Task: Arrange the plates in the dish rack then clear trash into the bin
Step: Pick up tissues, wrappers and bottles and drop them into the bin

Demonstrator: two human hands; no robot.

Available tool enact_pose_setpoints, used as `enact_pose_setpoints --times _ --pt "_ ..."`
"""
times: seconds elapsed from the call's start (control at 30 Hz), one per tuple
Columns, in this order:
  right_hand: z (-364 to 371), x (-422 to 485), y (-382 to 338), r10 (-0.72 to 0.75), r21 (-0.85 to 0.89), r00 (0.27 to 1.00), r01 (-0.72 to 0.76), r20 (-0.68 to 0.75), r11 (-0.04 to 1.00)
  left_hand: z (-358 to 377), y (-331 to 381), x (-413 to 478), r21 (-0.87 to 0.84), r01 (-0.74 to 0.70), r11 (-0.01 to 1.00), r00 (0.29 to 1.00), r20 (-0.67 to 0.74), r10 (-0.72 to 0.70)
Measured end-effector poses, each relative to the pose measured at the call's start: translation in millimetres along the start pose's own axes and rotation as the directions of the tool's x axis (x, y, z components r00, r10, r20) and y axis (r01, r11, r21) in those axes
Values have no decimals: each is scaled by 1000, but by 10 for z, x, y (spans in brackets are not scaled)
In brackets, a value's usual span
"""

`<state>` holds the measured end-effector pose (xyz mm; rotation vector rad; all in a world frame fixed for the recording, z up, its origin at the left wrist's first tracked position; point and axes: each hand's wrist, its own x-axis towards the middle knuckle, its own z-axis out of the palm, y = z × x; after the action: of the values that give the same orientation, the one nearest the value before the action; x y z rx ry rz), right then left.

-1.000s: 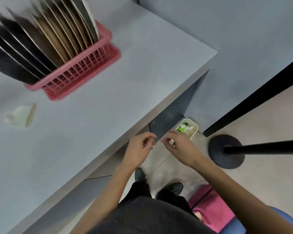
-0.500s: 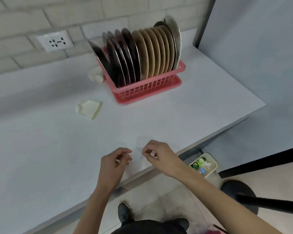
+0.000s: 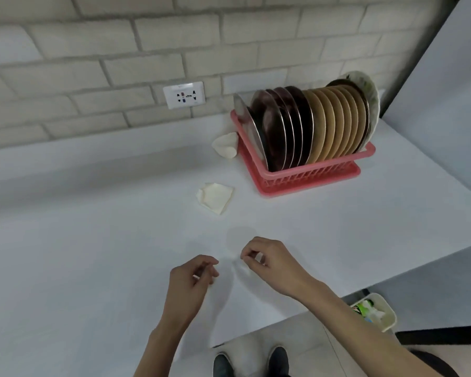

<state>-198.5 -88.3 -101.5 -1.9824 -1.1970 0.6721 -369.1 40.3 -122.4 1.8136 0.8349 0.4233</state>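
Note:
A pink dish rack (image 3: 310,174) stands at the back right of the white table (image 3: 65,240). It holds several upright plates: a steel one, dark ones (image 3: 280,131), tan ones (image 3: 335,123) and a patterned one at the far end. A crumpled tissue (image 3: 215,197) lies in front of the rack's left corner. A second tissue (image 3: 226,145) touches the rack's left side. A small cream bin (image 3: 386,321) with green and white trash sits on the floor beyond the table's edge. My left hand (image 3: 192,280) and right hand (image 3: 268,261) hover over the table's front with fingers curled; I see nothing in them.
A brick wall with a white socket (image 3: 184,95) runs behind the table. A grey-blue panel (image 3: 446,77) closes the right side. The table's front edge cuts diagonally at lower right, with my shoes (image 3: 223,363) on the floor below.
My view swung from the bin on the floor up to the table. Both hands came from above the bin to over the table's front, still curled and close together.

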Motion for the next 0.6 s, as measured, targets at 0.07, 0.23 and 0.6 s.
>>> enact_pose_setpoints --times 0.07,0.23,0.6 --pt "3 64 40 11 7 1000 -11 -5 1000 -18 1 60 11 2 1000 1000 -3 -2" --pt "-49 212 180 50 10 999 -50 -22 999 28 45 578 126 -48 991 998 -24 52" --pt "-251 550 435 115 48 992 -113 -59 992 152 -11 2411 606 50 794 999 -25 -44"
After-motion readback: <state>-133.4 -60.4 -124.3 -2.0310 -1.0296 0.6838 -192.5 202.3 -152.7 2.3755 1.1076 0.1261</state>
